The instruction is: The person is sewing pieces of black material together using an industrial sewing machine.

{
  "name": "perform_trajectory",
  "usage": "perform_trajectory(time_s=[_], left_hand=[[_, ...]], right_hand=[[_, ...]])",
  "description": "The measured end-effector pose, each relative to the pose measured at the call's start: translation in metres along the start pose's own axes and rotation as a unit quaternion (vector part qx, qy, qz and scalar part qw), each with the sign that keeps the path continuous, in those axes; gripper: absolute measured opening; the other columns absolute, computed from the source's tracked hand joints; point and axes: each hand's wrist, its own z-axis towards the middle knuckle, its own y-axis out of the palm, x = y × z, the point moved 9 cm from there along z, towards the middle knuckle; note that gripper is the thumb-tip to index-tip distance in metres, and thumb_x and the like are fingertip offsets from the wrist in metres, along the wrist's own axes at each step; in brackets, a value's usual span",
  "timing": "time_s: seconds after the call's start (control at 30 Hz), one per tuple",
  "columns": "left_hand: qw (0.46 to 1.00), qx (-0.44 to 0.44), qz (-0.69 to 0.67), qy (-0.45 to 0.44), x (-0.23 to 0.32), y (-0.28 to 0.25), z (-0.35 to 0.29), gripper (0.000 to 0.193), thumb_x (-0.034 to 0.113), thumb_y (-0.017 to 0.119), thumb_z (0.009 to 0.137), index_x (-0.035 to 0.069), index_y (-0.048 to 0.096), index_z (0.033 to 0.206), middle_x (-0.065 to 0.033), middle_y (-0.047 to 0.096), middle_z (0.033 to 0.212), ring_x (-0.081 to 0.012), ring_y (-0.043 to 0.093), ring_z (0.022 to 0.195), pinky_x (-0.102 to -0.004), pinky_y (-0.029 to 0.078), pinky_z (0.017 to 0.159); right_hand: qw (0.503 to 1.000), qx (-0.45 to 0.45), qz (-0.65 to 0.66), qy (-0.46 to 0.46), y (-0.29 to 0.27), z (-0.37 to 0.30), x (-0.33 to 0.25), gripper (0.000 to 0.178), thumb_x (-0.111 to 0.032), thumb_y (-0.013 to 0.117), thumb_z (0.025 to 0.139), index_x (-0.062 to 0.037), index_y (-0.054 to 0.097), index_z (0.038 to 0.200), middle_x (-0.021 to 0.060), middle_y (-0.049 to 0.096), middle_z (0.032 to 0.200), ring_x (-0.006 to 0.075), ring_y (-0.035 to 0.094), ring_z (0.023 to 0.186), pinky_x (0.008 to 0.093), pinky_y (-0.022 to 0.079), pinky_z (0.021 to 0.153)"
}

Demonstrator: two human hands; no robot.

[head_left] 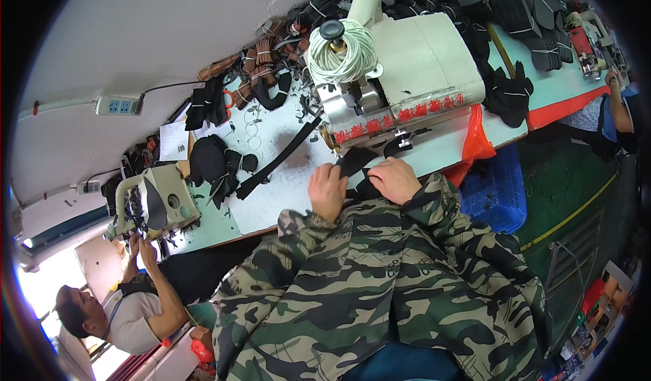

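At the front edge of the bench, just before a cream machine (427,59) with a metal front bar, both of my hands work on black pieces of material. My left hand (327,192) is closed with its fingertips on a flat black piece (357,158). To its right, my right hand (395,181) pinches a dark piece (367,190) that lies low between the hands, partly hidden by my fingers. A curved black piece (399,148) sits under the machine's front, beyond my right hand. From the machine, a long black strip (278,158) runs down to the left.
A coil of white cord (341,52) hangs on the machine's knob. Bundled dark pieces (215,167) lie left. A red plastic bag (477,140) hangs over the edge above a blue crate (498,194). Co-workers sit at a left machine (159,198) and a far-right one (588,45).
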Motion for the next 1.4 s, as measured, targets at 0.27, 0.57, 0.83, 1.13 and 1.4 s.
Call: perform_trajectory(time_s=[0.27,0.57,0.83,1.13,1.4], left_hand=[[0.995,-0.066,-0.014,-0.077,0.003,-0.01,0.0,0.025,0.016,0.067,0.066,0.002,0.057,0.084,-0.0085,0.057,0.078,-0.03,0.053,0.07,-0.0381,0.044,0.062],[0.984,0.015,-0.178,0.006,0.038,-0.112,0.027,0.029,0.005,0.058,0.076,0.006,0.056,0.104,-0.011,0.057,0.079,-0.0245,0.058,0.061,-0.0311,0.046,0.05],[0.825,-0.282,-0.481,-0.087,0.02,-0.049,0.088,0.042,0.036,0.035,0.093,0.003,0.054,0.111,-0.0089,0.058,0.096,-0.016,0.056,0.083,-0.0278,0.047,0.069],[0.815,-0.279,-0.483,-0.157,0.004,-0.019,0.106,0.016,0.018,0.053,0.085,0.002,0.058,0.084,0.0041,0.052,0.067,-0.0028,0.044,0.056,-0.018,0.035,0.049],[0.907,-0.248,-0.306,-0.149,0.0,-0.024,0.119,0.022,0.021,0.054,0.082,0.0,0.058,0.077,-0.0061,0.058,0.062,-0.0152,0.055,0.052,-0.0294,0.044,0.05]], right_hand=[[0.975,-0.026,0.208,0.081,0.022,0.014,-0.006,0.045,-0.04,0.056,0.081,0.0047,0.057,0.081,0.0154,0.06,0.068,0.0302,0.058,0.064,0.0384,0.045,0.06],[0.803,-0.109,0.576,0.105,-0.032,0.028,-0.029,0.04,-0.021,0.065,0.078,0.0025,0.048,0.106,0.0073,0.057,0.097,0.0117,0.053,0.085,0.0247,0.043,0.075],[0.791,-0.301,0.532,-0.005,-0.042,0.025,-0.06,0.045,-0.021,0.066,0.077,-0.0005,0.048,0.113,0.0013,0.053,0.094,0.0086,0.047,0.082,0.0237,0.04,0.076],[0.841,-0.059,0.51,0.173,-0.047,0.04,0.0,0.025,-0.021,0.061,0.08,0.0041,0.06,0.081,0.0037,0.059,0.063,0.0083,0.052,0.046,0.0216,0.041,0.043],[0.845,-0.03,0.495,0.201,-0.044,0.053,0.011,0.022,-0.015,0.058,0.081,0.0074,0.061,0.079,0.0071,0.059,0.062,0.011,0.054,0.047,0.0235,0.043,0.042]])
